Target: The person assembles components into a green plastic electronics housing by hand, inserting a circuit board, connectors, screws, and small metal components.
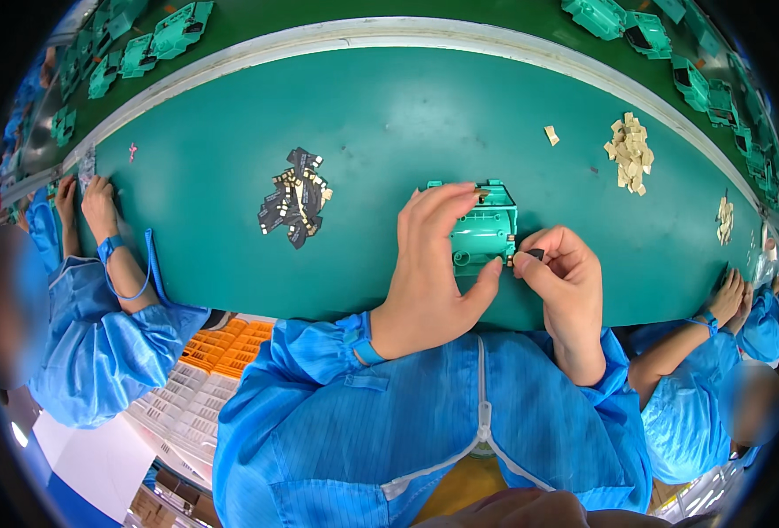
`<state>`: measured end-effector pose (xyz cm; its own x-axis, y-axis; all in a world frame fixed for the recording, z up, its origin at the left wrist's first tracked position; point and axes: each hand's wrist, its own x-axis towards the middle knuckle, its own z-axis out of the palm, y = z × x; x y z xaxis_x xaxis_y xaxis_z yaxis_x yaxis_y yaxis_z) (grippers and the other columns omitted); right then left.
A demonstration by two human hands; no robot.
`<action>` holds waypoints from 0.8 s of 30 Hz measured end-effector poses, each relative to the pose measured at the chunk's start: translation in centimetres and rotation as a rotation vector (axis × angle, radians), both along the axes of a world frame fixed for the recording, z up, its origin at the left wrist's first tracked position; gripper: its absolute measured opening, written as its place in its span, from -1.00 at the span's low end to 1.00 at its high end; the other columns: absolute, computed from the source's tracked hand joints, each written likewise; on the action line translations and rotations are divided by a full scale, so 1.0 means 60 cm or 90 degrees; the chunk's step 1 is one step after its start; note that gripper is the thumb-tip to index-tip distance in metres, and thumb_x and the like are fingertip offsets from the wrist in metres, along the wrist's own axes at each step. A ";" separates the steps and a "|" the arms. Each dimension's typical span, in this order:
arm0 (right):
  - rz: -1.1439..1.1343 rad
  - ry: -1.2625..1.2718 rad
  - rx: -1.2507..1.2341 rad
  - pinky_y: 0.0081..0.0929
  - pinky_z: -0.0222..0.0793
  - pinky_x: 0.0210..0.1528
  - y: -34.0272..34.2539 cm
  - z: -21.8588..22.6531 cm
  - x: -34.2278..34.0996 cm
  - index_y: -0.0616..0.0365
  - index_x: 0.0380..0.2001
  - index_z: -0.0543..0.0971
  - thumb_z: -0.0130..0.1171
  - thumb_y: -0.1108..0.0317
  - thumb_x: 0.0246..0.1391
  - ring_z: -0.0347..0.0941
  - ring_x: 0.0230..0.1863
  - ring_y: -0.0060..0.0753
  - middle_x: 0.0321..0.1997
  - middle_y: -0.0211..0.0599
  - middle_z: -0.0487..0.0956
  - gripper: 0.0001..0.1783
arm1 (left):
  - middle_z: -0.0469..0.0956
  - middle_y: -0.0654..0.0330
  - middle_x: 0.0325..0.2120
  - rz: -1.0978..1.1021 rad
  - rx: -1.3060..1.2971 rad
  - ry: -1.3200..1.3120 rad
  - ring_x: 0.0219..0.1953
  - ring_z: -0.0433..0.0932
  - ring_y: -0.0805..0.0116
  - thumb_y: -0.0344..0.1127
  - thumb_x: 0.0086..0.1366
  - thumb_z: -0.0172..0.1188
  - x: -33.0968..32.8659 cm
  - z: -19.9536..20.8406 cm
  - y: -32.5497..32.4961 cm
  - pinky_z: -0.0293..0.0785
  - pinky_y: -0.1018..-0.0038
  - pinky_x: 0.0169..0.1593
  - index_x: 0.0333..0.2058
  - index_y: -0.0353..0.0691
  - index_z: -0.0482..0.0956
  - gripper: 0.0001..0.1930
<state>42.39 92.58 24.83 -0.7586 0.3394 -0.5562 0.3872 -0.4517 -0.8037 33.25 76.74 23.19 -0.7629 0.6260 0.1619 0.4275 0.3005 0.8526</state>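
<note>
A teal plastic housing [486,231] rests on the green table mat [372,114] right in front of me. My left hand [429,273] grips it from the left, fingers over its top edge and thumb under its lower edge. My right hand [567,280] pinches a small dark part [535,254] at the housing's right side. A heap of small black parts with gold ends [295,197] lies to the left of the housing.
A pile of beige tabs [630,151] lies at the far right, with two smaller clusters nearby. Several teal housings [165,35] ride the darker belt behind the mat. Co-workers in blue coats sit at both sides. Orange and white trays [222,348] stand below the table.
</note>
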 end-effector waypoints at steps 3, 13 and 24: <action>0.005 -0.011 0.036 -0.73 0.28 -0.33 -0.002 0.005 -0.003 0.22 -0.39 0.49 0.24 0.64 0.09 0.37 -0.38 -0.79 -0.34 -0.46 0.56 -0.87 | 0.30 -0.10 0.18 0.002 -0.006 0.000 0.21 0.27 -0.06 -0.48 0.05 0.36 -0.002 0.002 0.000 0.21 0.12 0.25 0.22 -0.31 0.21 -0.25; -0.019 0.015 0.031 -0.75 0.32 -0.28 0.001 0.016 -0.004 0.22 -0.25 0.45 0.20 0.71 0.07 0.39 -0.33 -0.76 -0.30 -0.43 0.55 -0.77 | 0.27 -0.10 0.20 -0.015 -0.010 0.014 0.21 0.27 -0.06 -0.48 0.06 0.35 -0.006 0.006 0.000 0.21 0.13 0.27 0.22 -0.30 0.20 -0.25; -0.270 0.209 -0.022 -0.37 0.44 0.11 0.088 -0.009 0.038 0.32 0.00 0.43 0.01 0.53 0.19 0.57 -0.02 -0.28 -0.12 -0.15 0.60 -0.70 | 0.06 -0.04 0.33 0.038 0.076 -0.065 0.32 0.23 0.11 -0.61 0.19 0.22 0.003 -0.012 -0.014 0.17 0.23 0.37 0.27 -0.34 0.12 -0.30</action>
